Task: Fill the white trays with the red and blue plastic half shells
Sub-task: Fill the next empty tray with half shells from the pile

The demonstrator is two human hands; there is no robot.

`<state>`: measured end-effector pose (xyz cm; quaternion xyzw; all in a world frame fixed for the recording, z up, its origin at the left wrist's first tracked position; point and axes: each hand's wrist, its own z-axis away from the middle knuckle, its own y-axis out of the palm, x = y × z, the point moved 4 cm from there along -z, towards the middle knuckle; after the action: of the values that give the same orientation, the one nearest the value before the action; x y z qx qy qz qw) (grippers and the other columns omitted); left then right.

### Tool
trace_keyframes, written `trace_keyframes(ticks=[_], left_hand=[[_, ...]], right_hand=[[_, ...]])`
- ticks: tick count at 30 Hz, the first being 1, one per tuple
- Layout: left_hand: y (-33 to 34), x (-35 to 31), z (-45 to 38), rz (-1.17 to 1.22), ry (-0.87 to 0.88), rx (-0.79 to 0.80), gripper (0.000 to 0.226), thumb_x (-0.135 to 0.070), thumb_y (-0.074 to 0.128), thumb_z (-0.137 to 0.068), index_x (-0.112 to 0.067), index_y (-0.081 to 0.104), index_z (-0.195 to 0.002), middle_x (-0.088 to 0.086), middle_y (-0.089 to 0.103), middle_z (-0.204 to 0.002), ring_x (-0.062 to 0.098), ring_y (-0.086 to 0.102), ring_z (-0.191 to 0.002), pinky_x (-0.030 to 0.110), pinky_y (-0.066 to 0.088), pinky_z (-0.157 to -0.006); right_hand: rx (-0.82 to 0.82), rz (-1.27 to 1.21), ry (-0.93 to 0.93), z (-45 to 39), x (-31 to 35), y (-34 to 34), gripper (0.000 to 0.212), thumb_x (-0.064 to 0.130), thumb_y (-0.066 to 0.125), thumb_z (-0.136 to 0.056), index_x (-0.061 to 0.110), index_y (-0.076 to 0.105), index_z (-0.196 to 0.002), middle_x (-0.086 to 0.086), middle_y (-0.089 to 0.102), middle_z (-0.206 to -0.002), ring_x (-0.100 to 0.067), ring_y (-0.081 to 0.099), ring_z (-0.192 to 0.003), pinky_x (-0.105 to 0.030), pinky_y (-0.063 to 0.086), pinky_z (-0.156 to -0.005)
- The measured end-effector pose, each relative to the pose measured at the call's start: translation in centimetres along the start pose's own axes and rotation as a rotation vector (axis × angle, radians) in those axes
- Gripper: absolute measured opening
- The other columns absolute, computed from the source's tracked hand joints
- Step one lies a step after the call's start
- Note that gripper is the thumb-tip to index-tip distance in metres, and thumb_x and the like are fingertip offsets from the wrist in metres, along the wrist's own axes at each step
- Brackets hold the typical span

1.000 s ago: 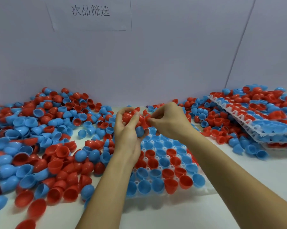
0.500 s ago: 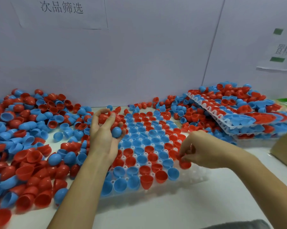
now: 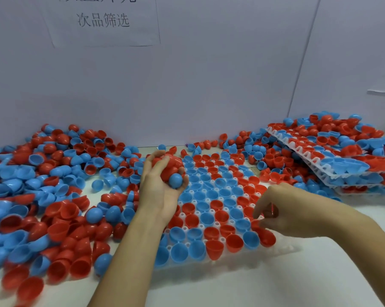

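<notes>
The white tray [image 3: 285,249] lies flat on the table beneath and between the two hands, its wells filled almost throughout with red and blue half shells sitting open side up; only the near right corner shows bare white wells. The right hand [image 3: 284,210] hovers low over that near right part of the tray, fingers curled down and pinching a red half shell [image 3: 270,212] just above the filled rows, with another red shell [image 3: 267,237] seated in the tray right under the palm. The left hand [image 3: 162,185] is raised over the tray's left edge, palm turned up and fingers curled round a handful of shells [image 3: 172,166], mostly red, with one blue shell [image 3: 175,180] held dome outward against the thumb. The two hands are well apart, each gripping its own load. Left of the left hand a wide loose heap of shells [image 3: 49,191] in both colours covers the table out to the frame edge. Beyond and to the right of the right hand, more loose shells lie against a tilted stack of filled white trays [image 3: 333,171], with further shells piled on top. Behind everything stands a pale wall carrying a paper sign [image 3: 102,19] with printed characters.
</notes>
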<state>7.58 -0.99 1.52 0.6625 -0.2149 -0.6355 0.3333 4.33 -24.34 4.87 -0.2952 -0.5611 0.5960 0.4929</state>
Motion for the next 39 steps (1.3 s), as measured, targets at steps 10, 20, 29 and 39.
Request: trace_keyframes(ticks=[10, 20, 29, 39], left_hand=[[0.1, 0.1, -0.2, -0.045, -0.022, 0.112, 0.015, -0.022, 0.055, -0.101, -0.024, 0.068, -0.105, 0.010, 0.069, -0.097, 0.017, 0.064, -0.070, 0.030, 0.050, -0.055], [-0.2, 0.1, -0.7, -0.056, -0.022, 0.083, 0.015, -0.024, 0.056, -0.102, -0.022, 0.067, -0.112, 0.017, 0.069, -0.095, 0.018, 0.060, -0.059, 0.024, 0.046, -0.043], [-0.3, -0.2, -0.7, -0.048, 0.031, 0.075, 0.026, -0.004, 0.064, -0.094, -0.024, 0.066, -0.112, 0.013, 0.065, -0.097, 0.013, 0.060, -0.063, 0.022, 0.048, -0.047], [-0.6, -0.8, -0.7, -0.100, 0.127, 0.064, 0.039, 0.009, 0.058, -0.092, -0.024, 0.065, -0.112, 0.013, 0.065, -0.094, 0.015, 0.062, -0.068, 0.022, 0.047, -0.048]], right_hand=[[-0.536, -0.365, -0.270, -6.7, 9.5, -3.1, 0.044, 0.037, 0.070, -0.090, 0.029, 0.057, -0.131, 0.008, 0.058, -0.109, -0.005, 0.058, -0.090, -0.018, 0.048, -0.083], [-0.503, -0.787, -0.199, -9.8, 9.7, -2.4, 0.015, 0.020, 0.064, -0.096, 0.027, 0.070, -0.107, 0.004, 0.072, -0.100, -0.009, 0.070, -0.087, -0.022, 0.059, -0.076], [-0.423, -1.268, -0.139, -9.8, 9.0, -1.1, 0.026, 0.007, 0.059, -0.098, 0.013, 0.064, -0.123, -0.007, 0.071, -0.108, -0.017, 0.074, -0.090, -0.023, 0.059, -0.067], [-0.283, -1.462, -0.145, -9.9, 9.6, -0.4, 0.019, 0.013, 0.059, -0.099, 0.017, 0.061, -0.117, -0.007, 0.073, -0.098, -0.021, 0.075, -0.086, -0.028, 0.060, -0.068]])
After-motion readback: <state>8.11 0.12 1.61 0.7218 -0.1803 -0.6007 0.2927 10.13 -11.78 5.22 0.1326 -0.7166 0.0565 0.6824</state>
